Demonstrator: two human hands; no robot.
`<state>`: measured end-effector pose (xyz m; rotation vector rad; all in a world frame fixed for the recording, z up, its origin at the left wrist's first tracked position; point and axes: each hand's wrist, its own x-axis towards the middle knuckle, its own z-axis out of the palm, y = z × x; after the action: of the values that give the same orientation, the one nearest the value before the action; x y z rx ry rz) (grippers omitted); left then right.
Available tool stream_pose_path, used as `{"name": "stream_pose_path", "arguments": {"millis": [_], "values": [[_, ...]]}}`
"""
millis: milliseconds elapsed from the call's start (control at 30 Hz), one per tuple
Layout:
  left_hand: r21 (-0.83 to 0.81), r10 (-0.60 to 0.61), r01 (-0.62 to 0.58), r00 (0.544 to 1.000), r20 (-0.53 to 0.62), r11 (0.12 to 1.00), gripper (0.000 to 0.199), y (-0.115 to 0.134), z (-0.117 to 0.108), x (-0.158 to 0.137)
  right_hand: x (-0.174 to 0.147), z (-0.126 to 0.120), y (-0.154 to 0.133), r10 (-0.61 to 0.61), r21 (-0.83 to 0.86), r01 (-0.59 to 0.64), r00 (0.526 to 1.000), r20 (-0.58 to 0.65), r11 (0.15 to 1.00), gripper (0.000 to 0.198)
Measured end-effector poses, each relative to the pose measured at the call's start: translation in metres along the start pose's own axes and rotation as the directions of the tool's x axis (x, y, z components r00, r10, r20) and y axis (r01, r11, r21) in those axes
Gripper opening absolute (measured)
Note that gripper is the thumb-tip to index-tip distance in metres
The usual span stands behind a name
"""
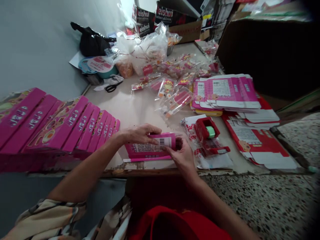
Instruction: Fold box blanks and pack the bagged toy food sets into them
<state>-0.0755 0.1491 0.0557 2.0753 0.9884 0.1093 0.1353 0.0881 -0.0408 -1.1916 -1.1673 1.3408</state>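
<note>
A flat pink printed carton point(147, 149) lies at the table's front edge, its barcode and text panel facing up. My left hand point(142, 134) rests over its far side, fingers bent onto the panel near the barcode. At the carton's right end, my right hand point(183, 154) grips the end flap between thumb and fingers. The fingertips behind the flap are partly hidden. Just right of my hands, a red tape dispenser point(203, 128) with a green roll sits on a white printed plastic bag point(205, 161).
Pink finished boxes point(82, 125) stand in a row at left. Flat pink cartons point(227, 91) and red cartons point(260, 143) are stacked at right. Clear packets point(175, 93) spread across the middle. Black scissors point(113, 87), plastic bags point(150, 48) and a large cardboard box point(265, 53) lie farther back.
</note>
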Motion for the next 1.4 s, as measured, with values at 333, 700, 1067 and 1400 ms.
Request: {"name": "stream_pose_path", "arguments": {"millis": [333, 700, 1067, 1400], "values": [[0.389, -0.053, 0.089, 0.993, -0.104, 0.917, 0.024, 0.019, 0.066, -0.040, -0.008, -0.018, -0.013, 0.114, 0.055, -0.175, 0.816, 0.566, 0.983, 0.036], [0.535, -0.091, 0.265, 0.940, -0.329, 0.802, 0.060, -0.020, 0.069, -0.006, 0.017, 0.007, 0.015, 0.098, 0.023, -0.128, 0.854, 0.511, 0.992, 0.029], [0.189, -0.133, 0.211, 0.925, -0.355, 0.959, 0.060, -0.070, 0.045, 0.023, 0.023, 0.030, 0.047, 0.109, 0.161, -0.153, 0.962, 0.250, 0.975, 0.039], [-0.288, -0.302, 0.095, 0.351, -0.886, 0.953, 0.042, 0.021, 0.032, -0.007, 0.019, 0.007, -0.035, -0.328, -0.130, 0.304, 0.914, -0.239, 0.944, 0.086]]}}
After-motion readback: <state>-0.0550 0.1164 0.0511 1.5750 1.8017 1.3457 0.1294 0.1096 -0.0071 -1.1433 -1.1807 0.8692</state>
